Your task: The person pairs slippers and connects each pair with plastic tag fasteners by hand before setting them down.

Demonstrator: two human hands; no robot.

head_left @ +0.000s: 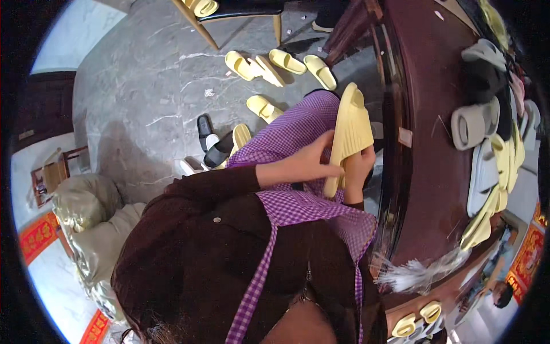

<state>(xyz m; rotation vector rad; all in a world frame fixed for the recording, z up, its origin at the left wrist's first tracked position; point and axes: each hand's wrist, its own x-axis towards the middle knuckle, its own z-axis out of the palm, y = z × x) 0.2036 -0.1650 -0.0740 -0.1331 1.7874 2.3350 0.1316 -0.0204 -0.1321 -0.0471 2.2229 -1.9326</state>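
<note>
From here, slipper (347, 129) sits just left of table (435, 166), long axis roughly along table's edge; right hand (358, 167), nearer table, clamps it; left hand (301, 164) touches opposite side, grip unclear.

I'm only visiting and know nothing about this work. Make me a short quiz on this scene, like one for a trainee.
1. What is the right hand holding?
2. True or false: the dark red table is on the person's left.
3. The apron is patterned with: A) stripes; B) checks; C) dots.

Key:
1. A yellow slipper.
2. False; it is on the right.
3. B.
</note>
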